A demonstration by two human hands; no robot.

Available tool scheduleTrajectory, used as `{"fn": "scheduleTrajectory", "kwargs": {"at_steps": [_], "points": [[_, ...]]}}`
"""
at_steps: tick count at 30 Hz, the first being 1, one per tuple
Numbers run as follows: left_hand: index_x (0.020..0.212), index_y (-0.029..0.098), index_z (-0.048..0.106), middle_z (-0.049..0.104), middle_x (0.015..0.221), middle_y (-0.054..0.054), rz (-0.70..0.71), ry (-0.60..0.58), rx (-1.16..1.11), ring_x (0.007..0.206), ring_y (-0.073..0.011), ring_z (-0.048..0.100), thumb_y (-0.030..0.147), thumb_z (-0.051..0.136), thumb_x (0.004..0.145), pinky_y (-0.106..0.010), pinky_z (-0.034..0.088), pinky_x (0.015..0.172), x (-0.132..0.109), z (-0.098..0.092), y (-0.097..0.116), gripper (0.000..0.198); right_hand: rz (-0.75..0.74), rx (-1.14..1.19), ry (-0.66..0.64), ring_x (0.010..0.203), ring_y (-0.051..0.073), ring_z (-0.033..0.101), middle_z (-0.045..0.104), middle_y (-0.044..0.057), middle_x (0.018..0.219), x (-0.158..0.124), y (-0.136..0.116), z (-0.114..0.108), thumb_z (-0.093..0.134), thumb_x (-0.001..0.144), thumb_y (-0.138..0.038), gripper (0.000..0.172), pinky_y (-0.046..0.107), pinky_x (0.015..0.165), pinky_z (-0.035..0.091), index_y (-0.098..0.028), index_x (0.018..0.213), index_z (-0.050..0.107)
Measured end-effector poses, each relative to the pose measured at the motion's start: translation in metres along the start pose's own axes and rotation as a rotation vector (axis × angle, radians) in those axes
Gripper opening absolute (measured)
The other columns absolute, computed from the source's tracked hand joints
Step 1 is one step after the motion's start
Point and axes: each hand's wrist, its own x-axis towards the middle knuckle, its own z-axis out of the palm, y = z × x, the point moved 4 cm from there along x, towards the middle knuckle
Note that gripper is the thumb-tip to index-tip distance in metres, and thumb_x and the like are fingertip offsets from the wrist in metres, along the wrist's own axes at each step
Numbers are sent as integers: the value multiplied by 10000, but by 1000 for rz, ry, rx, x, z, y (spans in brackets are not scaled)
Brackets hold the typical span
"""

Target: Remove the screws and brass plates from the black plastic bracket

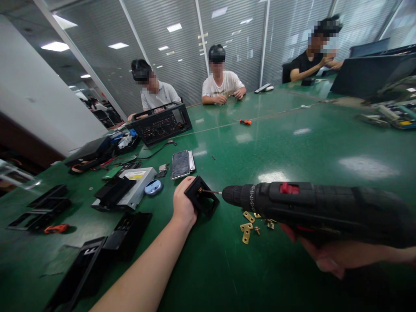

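My left hand (pixel 184 202) grips a small black frame-like part (pixel 208 203) just above the green table. My right hand (pixel 328 255) is wrapped round the underside of a black power drill (pixel 312 208), which partly hides its fingers. The drill points left, and its long thin bit (pixel 212 191) reaches a small brass-coloured piece inside the black part. Whether the bit sits in a screw is too small to tell. Under the drill's front lie several brass plates (pixel 246 236) and a few small screws (pixel 257 230).
Left on the green table (pixel 227 268) are a silver drive (pixel 143 190), a blue round case (pixel 153 187), black frames (pixel 81 268) and an orange tool (pixel 56 229). A phone-like panel (pixel 180 164) and a computer case (pixel 162 125) stand beyond. Several people sit across the table.
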Motion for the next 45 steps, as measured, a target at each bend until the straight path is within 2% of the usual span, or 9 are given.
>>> {"fn": "scheduleTrajectory", "kwargs": {"at_steps": [4, 7, 12, 16, 21, 25, 31, 36, 45], "points": [[768, 219, 708, 662, 710, 11, 9, 9, 2, 673, -180, 621, 406, 857, 649, -302, 491, 666, 0, -1, -1, 267, 61, 125, 31, 638, 108, 764, 796, -77, 842, 3, -11, 7, 863, 735, 16, 603, 148, 563, 618, -338, 1219, 802], [775, 222, 707, 667, 717, 14, 1, 6, -3, 679, -184, 636, 405, 867, 673, -308, 502, 682, 1, -2, -2, 263, 55, 136, 35, 639, 108, 760, 812, -76, 833, 4, -18, 9, 873, 704, 31, 633, 152, 574, 623, -336, 1216, 805], [775, 221, 705, 663, 712, 18, -22, 7, -15, 672, -180, 635, 413, 876, 682, -305, 497, 668, 1, -3, -5, 273, 73, 65, 26, 669, 98, 752, 789, -55, 851, 4, -37, 15, 969, 821, -136, 500, 179, 642, 626, -290, 1257, 779], [764, 216, 714, 671, 707, 19, -15, 17, -23, 668, -171, 628, 399, 876, 662, -293, 503, 657, 1, -3, -4, 265, 98, 59, 41, 650, 93, 732, 768, -52, 837, 4, -48, 17, 1012, 839, -245, 422, 173, 616, 591, -269, 1185, 772], [740, 212, 710, 657, 686, 22, -51, 33, -41, 648, -164, 613, 420, 887, 631, -287, 495, 636, -1, -1, -4, 294, 141, 47, 55, 710, 134, 775, 787, -27, 866, -1, -44, 12, 1015, 871, -328, 450, 231, 675, 648, -258, 1232, 755], [746, 217, 712, 662, 692, 16, -85, 47, -47, 653, -176, 627, 414, 883, 642, -296, 503, 635, -1, -1, -5, 281, 113, -6, 71, 718, 160, 799, 804, -17, 882, -6, -39, 7, 982, 904, -282, 487, 246, 664, 662, -274, 1323, 733], [742, 218, 708, 659, 699, 17, -94, 52, -51, 662, -173, 623, 416, 887, 654, -296, 513, 646, 1, 0, -5, 281, 137, 9, 86, 745, 126, 793, 786, -29, 932, -6, -41, 8, 985, 899, -240, 444, 197, 673, 667, -280, 1285, 768], [738, 215, 716, 664, 704, 10, -94, 52, -36, 672, -178, 628, 418, 886, 653, -297, 523, 653, 1, -1, -5, 278, 154, -18, 113, 714, 174, 822, 804, -14, 895, -7, -32, 4, 1002, 889, -299, 476, 243, 635, 681, -290, 1292, 750], [759, 225, 711, 674, 697, 7, -114, 55, -19, 654, -194, 647, 410, 869, 671, -314, 536, 648, 2, -3, -6, 259, 206, -30, 247, 671, 155, 749, 725, -37, 802, -5, -63, 24, 1053, 796, -513, 607, 284, 650, 650, -281, 1298, 803]]}}
